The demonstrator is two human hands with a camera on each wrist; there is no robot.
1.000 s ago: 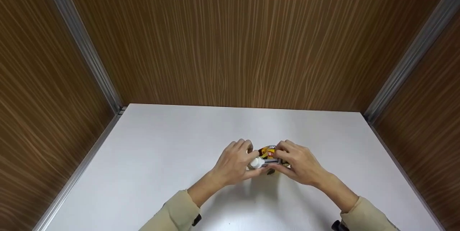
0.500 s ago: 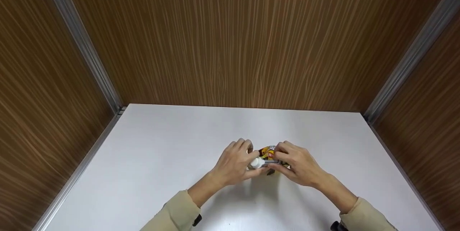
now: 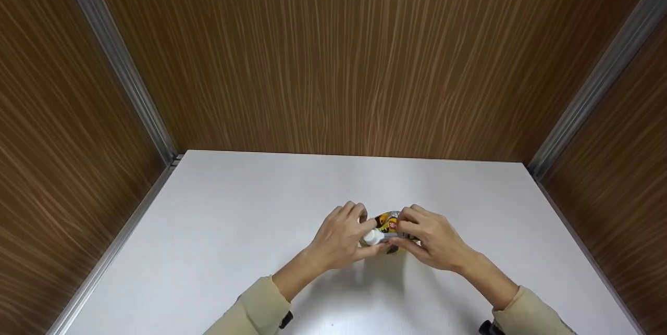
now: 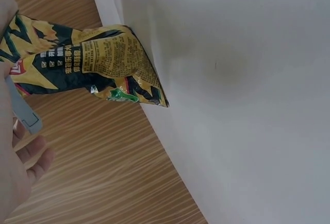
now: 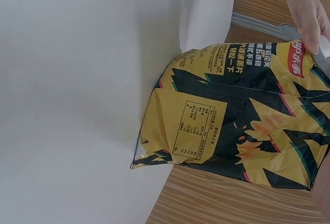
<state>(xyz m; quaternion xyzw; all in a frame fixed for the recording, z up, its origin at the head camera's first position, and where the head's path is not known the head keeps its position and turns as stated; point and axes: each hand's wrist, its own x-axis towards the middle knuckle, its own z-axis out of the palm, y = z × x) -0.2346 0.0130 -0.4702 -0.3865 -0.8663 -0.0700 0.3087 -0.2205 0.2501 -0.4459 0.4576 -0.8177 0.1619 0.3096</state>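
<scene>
A black-and-yellow snack bag [image 5: 216,110] stands upright on the white table, its lower end on the surface. Across the bag's top lies a bag clip with a white round end [image 3: 372,236] and a grey bar [image 3: 392,235]. My left hand [image 3: 340,236] holds the white end between thumb and fingers. Opposite it, my right hand [image 3: 432,236] pinches the bag's top and the bar, thumb on the near side. The left wrist view shows the bag's printed side [image 4: 113,59] and the bar's grey tip [image 4: 32,121] beside curled fingers. My right fingertips are mostly hidden.
The white table [image 3: 250,194] spreads around both hands. Wood-grain panels [image 3: 333,64] rise behind it and on both sides, with metal rails [image 3: 125,64] at the corners.
Both hands stay almost in place. The grey bar has shifted slightly between them, and a little more of the yellow bag shows above it.
</scene>
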